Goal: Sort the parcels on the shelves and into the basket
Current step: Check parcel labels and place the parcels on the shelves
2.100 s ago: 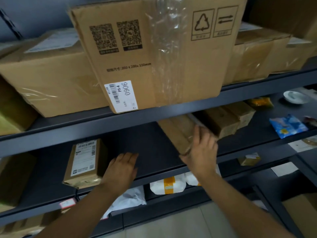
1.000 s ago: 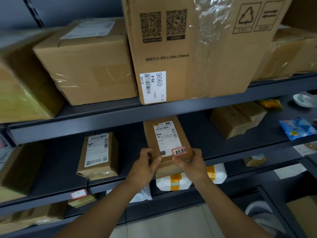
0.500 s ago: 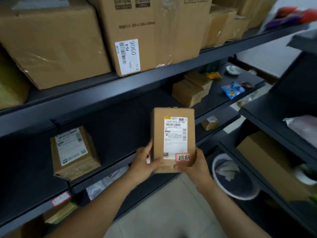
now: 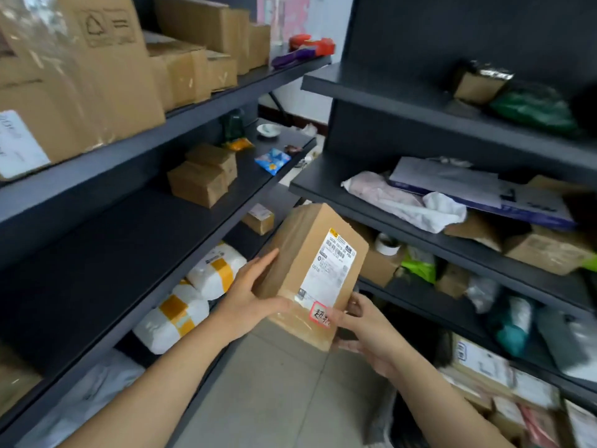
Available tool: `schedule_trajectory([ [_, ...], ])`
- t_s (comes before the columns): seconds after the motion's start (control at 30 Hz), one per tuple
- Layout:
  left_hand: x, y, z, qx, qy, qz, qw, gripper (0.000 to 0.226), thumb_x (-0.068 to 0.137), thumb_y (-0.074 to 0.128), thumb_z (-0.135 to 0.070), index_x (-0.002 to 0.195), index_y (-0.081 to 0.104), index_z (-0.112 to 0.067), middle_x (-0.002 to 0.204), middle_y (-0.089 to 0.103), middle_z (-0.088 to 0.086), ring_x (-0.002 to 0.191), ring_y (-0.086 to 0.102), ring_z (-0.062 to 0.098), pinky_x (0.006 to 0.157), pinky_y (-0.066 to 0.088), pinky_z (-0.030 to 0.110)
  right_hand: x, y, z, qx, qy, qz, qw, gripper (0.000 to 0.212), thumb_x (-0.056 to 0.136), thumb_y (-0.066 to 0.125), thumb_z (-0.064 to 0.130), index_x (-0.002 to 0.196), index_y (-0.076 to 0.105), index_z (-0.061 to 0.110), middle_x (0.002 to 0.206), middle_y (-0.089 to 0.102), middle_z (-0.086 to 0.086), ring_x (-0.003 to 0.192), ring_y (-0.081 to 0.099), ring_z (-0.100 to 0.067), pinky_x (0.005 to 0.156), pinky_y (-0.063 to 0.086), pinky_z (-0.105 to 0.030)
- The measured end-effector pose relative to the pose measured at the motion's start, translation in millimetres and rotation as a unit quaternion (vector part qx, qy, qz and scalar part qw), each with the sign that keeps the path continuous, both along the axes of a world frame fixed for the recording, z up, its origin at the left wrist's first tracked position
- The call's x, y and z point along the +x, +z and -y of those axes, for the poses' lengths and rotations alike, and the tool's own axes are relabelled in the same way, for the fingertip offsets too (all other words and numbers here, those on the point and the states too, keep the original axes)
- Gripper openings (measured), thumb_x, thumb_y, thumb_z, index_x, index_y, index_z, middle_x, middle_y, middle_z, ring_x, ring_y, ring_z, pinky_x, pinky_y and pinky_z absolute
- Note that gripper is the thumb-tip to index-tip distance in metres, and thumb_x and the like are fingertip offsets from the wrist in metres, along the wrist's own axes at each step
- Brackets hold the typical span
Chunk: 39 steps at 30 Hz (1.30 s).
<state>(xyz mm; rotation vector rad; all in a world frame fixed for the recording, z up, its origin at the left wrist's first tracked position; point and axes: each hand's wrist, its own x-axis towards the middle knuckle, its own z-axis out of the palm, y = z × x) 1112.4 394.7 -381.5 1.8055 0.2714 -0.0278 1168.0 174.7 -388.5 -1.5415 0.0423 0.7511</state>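
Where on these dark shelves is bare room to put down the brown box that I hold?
The brown cardboard box should fit on the left rack's middle shelf, bare from its near end to the two small cardboard boxes. The right rack's top shelf is bare before the small taped box. Its lower shelves are crowded with bags and parcels.

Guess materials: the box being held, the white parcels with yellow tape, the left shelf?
Box: brown cardboard by its look, matte, with glossy clear tape and a paper label. White parcels: likely soft plastic mailer bags, slightly shiny, bulging and wrinkled, banded with yellow tape. Shelf: dark grey, matte, thin flat boards; probably painted metal, not certain.
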Motion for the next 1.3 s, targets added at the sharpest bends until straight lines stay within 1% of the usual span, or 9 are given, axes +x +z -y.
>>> schedule_trajectory([
  [0.17, 10.7, 9.9, 50.3, 0.05, -0.092, -0.007, 0.994, 0.085, 0.048, 0.081, -0.041, 0.114, 0.037, -0.072, 0.138, 0.038, -0.018, 0.128, 0.038, 0.005, 0.109, 0.036, 0.041, 1.7, 17.8, 91.7, -0.063, -0.127, 0.08, 0.987, 0.099, 0.069, 0.083, 0.021, 0.148, 0.021, 0.026, 0.144, 0.04, 0.003, 0.123, 0.048, -0.02, 0.1, 0.043, -0.043],
  [0.37, 10.9, 31.3, 130.2, 0.05, -0.249, -0.039, 0.966, 0.093, 0.052, 0.083, -0.029, 0.128, 0.04, -0.061, 0.138, 0.043, -0.019, 0.126, 0.043, 0.002, 0.104, 0.043, 0.037, -17.0, 50.4, 201.8, -0.144, -0.06, 0.208, 0.966, 0.115, 0.061, 0.088, 0.018, 0.149, 0.017, 0.036, 0.153, 0.022, 0.012, 0.138, 0.028, -0.017, 0.108, 0.035, -0.042],
  [0.53, -9.6, 50.5, 233.7, 0.066, -0.344, -0.043, 0.936, 0.093, 0.05, 0.085, -0.025, 0.129, 0.045, -0.054, 0.134, 0.046, -0.017, 0.125, 0.044, 0.004, 0.102, 0.045, 0.037, -51.2, 56.6, 311.8, -0.076, -0.042, 0.143, 0.986, 0.113, 0.048, 0.094, 0.03, 0.139, 0.03, 0.051, 0.148, 0.038, 0.009, 0.13, 0.045, -0.021, 0.103, 0.042, -0.051],
  [0.7, -27.5, 71.7, 333.3, 0.107, -0.413, -0.026, 0.904, 0.091, 0.057, 0.084, -0.019, 0.128, 0.042, -0.057, 0.132, 0.044, -0.025, 0.122, 0.043, -0.004, 0.099, 0.044, 0.028, -92.9, 55.6, 421.1, -0.002, -0.006, 0.047, 0.999, 0.098, 0.057, 0.087, 0.015, 0.137, 0.039, 0.044, 0.125, 0.061, -0.008, 0.109, 0.062, -0.029, 0.08, 0.055, -0.044],
  [0.9, -27.1, 77.3, 420.2, 0.112, -0.468, -0.019, 0.877, 0.09, 0.066, 0.081, -0.005, 0.132, 0.039, -0.049, 0.13, 0.045, -0.026, 0.116, 0.045, -0.011, 0.089, 0.045, 0.012, -117.3, 47.7, 506.1, 0.038, -0.004, 0.0, 0.999, 0.097, 0.059, 0.081, 0.014, 0.141, 0.033, 0.025, 0.125, 0.061, -0.016, 0.114, 0.06, -0.034, 0.087, 0.053, -0.045],
  [1.0, -13.2, 66.8, 447.9, 0.094, -0.458, -0.013, 0.884, 0.09, 0.065, 0.082, -0.01, 0.131, 0.039, -0.054, 0.138, 0.042, -0.02, 0.125, 0.04, -0.005, 0.099, 0.044, 0.022, -121.1, 33.0, 531.4, 0.041, -0.063, 0.02, 0.997, 0.094, 0.055, 0.082, 0.014, 0.137, 0.038, 0.025, 0.122, 0.063, -0.016, 0.112, 0.061, -0.035, 0.09, 0.051, -0.05],
  [1.1, 9.7, 41.9, 476.6, 0.072, -0.358, 0.006, 0.931, 0.08, 0.075, 0.077, -0.013, 0.132, 0.037, -0.054, 0.148, 0.031, -0.014, 0.136, 0.03, 0.009, 0.106, 0.038, 0.038, -119.2, 10.1, 550.6, 0.034, -0.186, 0.022, 0.982, 0.099, 0.047, 0.086, 0.019, 0.135, 0.041, 0.031, 0.123, 0.063, -0.009, 0.107, 0.064, -0.03, 0.086, 0.053, -0.055],
  [1.2, 30.7, 3.9, 507.4, 0.023, -0.225, -0.037, 0.973, 0.065, 0.088, 0.065, -0.018, 0.141, 0.033, -0.038, 0.146, 0.037, -0.008, 0.127, 0.044, 0.016, 0.101, 0.045, 0.041, -112.4, -11.0, 568.5, -0.004, -0.281, 0.005, 0.96, 0.109, 0.042, 0.088, 0.023, 0.137, 0.038, 0.04, 0.125, 0.06, 0.0, 0.101, 0.065, -0.024, 0.064, 0.056, -0.047],
  [1.3, 48.2, -37.4, 533.9, 0.016, -0.241, -0.102, 0.965, 0.049, 0.094, 0.057, -0.021, 0.139, 0.04, -0.027, 0.134, 0.052, -0.003, 0.115, 0.054, 0.015, 0.091, 0.051, 0.038, -98.5, -33.0, 586.2, -0.03, -0.346, -0.019, 0.938, 0.104, 0.059, 0.086, 0.013, 0.143, 0.031, 0.038, 0.123, 0.057, -0.001, 0.101, 0.06, -0.023, 0.063, 0.053, -0.047],
])
